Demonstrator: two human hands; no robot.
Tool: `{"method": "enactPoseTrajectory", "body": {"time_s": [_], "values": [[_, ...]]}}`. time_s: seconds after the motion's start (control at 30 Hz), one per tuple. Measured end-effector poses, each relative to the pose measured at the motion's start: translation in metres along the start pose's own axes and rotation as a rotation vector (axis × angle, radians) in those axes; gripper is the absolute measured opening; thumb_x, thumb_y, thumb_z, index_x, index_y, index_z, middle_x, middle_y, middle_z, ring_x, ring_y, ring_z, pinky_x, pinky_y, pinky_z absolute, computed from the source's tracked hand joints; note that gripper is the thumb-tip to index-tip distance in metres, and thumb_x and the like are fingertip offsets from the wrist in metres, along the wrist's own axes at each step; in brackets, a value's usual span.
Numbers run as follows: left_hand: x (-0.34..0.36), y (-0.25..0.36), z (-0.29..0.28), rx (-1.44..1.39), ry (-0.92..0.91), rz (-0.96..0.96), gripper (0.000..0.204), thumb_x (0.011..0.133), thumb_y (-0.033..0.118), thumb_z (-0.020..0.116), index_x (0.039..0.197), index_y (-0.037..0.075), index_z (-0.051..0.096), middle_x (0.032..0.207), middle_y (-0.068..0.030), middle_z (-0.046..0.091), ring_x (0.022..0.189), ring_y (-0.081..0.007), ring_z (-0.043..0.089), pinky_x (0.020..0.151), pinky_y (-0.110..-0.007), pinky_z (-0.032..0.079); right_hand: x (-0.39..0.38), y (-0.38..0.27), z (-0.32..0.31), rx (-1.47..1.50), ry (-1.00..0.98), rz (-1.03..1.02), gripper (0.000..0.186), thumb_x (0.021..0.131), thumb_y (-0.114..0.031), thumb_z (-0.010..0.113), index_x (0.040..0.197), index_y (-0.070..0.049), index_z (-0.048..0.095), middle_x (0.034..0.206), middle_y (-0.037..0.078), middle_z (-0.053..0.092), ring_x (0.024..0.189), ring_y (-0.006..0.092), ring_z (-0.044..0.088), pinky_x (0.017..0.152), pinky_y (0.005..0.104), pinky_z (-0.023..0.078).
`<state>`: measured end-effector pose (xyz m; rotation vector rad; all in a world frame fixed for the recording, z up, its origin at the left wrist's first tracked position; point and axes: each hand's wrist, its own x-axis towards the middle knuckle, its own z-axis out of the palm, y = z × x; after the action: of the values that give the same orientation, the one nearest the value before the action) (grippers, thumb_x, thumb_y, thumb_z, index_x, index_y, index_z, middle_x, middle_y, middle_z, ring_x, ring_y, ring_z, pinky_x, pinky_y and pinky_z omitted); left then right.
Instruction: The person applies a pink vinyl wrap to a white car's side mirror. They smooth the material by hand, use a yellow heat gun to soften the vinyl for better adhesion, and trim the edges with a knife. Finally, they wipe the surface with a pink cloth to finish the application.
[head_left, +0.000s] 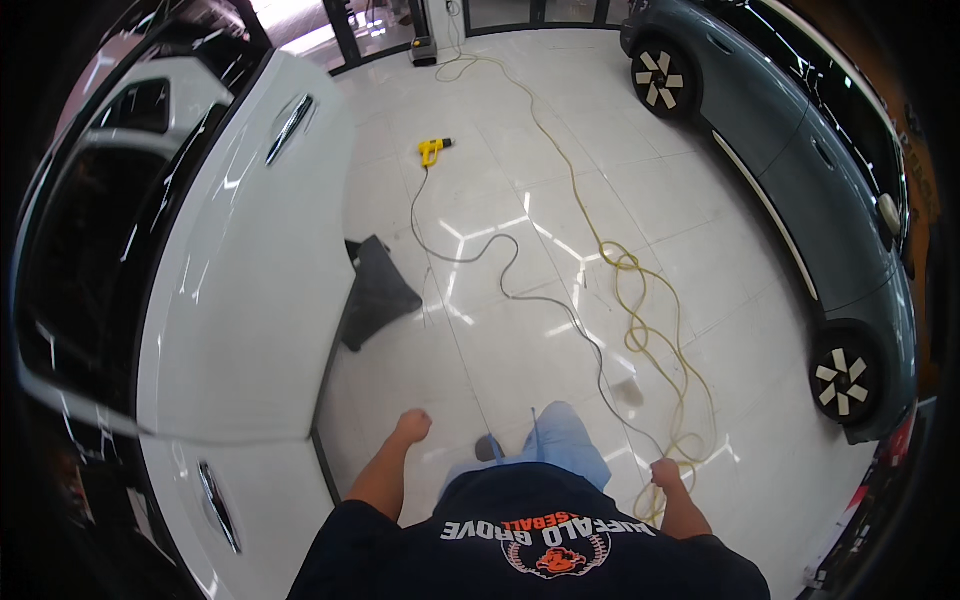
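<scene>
My left hand (413, 425) hangs in front of me, its fingers curled into a loose fist with nothing showing in them. It is nearest to the white car's side (240, 300) on my left. My right hand (667, 473) is lowered at my right side with its fingers closed, and no held thing shows. Below that hand, loops of yellow extension cord (640, 340) lie on the floor. A thin grey cord (515, 290) runs across the floor from a yellow heat gun (432, 151), which lies on its side farther ahead, toward the yellow loops.
A dark grey, flat, angular piece (380, 290) juts out beside the white car at floor level. On the right stands a blue-grey car (780, 150) with dark wheels. Glossy pale floor tiles (500, 380) lie between the cars. A dark box (424, 51) sits by the far glass wall.
</scene>
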<state>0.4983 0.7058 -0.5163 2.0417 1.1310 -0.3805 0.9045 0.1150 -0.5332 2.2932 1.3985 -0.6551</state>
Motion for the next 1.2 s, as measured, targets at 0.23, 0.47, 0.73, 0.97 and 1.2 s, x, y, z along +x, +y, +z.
{"method": "enactPoseTrajectory", "body": {"time_s": [0.23,0.47,0.73,0.97,1.2], "values": [[0.221,0.148,-0.151,-0.239,0.153,0.079,0.023,0.09,0.015,0.055,0.099,0.005,0.073,0.102,-0.0174,0.072,0.099,-0.0347,0.067,0.09,-0.042,0.051,0.248,0.016,-0.055,0.464,-0.117,0.028,0.036,0.067,-0.016,0.08,0.101,-0.005,0.073,0.093,0.017,0.074,0.072,0.0301,0.071,0.07,0.0424,0.058],[0.307,0.156,-0.221,-0.244,0.13,-0.04,0.031,0.092,0.029,0.055,0.098,0.005,0.073,0.103,-0.0187,0.072,0.101,-0.0367,0.066,0.091,-0.044,0.051,0.507,0.047,-0.364,0.515,-0.011,0.053,0.039,0.089,-0.036,0.056,0.099,-0.004,0.076,0.105,0.021,0.072,0.102,0.0384,0.068,0.093,0.0478,0.053],[0.405,0.024,-0.202,0.055,0.214,-0.237,0.033,0.089,0.028,0.057,0.099,0.0,0.071,0.094,-0.0215,0.072,0.091,-0.0408,0.068,0.083,-0.048,0.053,0.829,0.132,-0.603,0.317,0.272,0.128,0.032,0.088,-0.026,0.055,0.092,0.0,0.073,0.096,0.024,0.072,0.09,0.04,0.07,0.083,0.0492,0.056],[0.423,0.181,-0.458,-0.377,0.795,-0.15,0.022,0.086,0.012,0.066,0.105,0.001,0.066,0.11,-0.0207,0.063,0.109,-0.0379,0.06,0.095,-0.044,0.049,0.996,-0.051,-0.747,0.438,0.14,-0.327,0.035,0.089,-0.029,0.059,0.099,0.002,0.072,0.09,0.022,0.073,0.074,0.035,0.072,0.076,0.0431,0.057],[0.439,0.253,-0.714,0.437,1.615,-0.692,0.081,0.095,0.05,0.054,0.155,0.003,0.027,0.159,-0.0298,0.023,0.148,-0.0489,0.02,0.116,-0.063,0.019,1.24,-0.152,-0.802,-0.168,-0.428,-0.626,0.037,0.074,-0.016,0.078,0.109,-0.003,0.072,0.094,0.017,0.07,0.091,0.0333,0.069,0.075,0.0457,0.055]]}}
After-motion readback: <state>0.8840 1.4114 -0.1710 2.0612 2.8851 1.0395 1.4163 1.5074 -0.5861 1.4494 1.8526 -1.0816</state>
